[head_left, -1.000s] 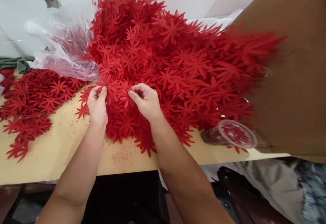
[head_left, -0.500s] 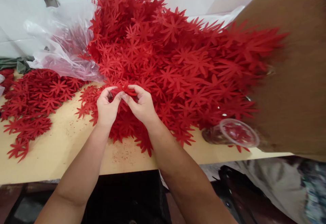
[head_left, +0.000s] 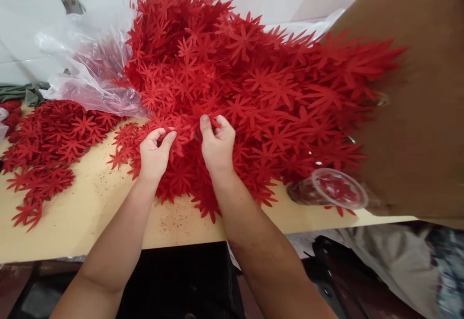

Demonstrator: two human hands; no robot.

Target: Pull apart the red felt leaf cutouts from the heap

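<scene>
A large heap of red, many-pointed leaf-shaped cutouts (head_left: pixel 253 96) spreads across the table. My left hand (head_left: pixel 154 154) is over the heap's near left side, thumb and forefinger pinched; whatever is at the fingertips is too small to make out. To its right, my right hand (head_left: pixel 218 147) is closed with its thumb up, a red cutout (head_left: pixel 215 122) showing between thumb and fingers. The two hands are a short way apart, and red cutouts lie beneath and between them.
A smaller pile of red cutouts (head_left: pixel 54 140) lies to the left. Behind it slumps a clear plastic bag (head_left: pixel 97 82). A clear plastic cup (head_left: pixel 339 188) lies tipped at the front right, beside a large cardboard sheet (head_left: pixel 416 140). Red crumbs dot the pale tabletop (head_left: pixel 181 227).
My hands were together at the fingertips over a red piece. My right hand has since moved right and turned thumb up, with red in its fingers. The left has barely moved.
</scene>
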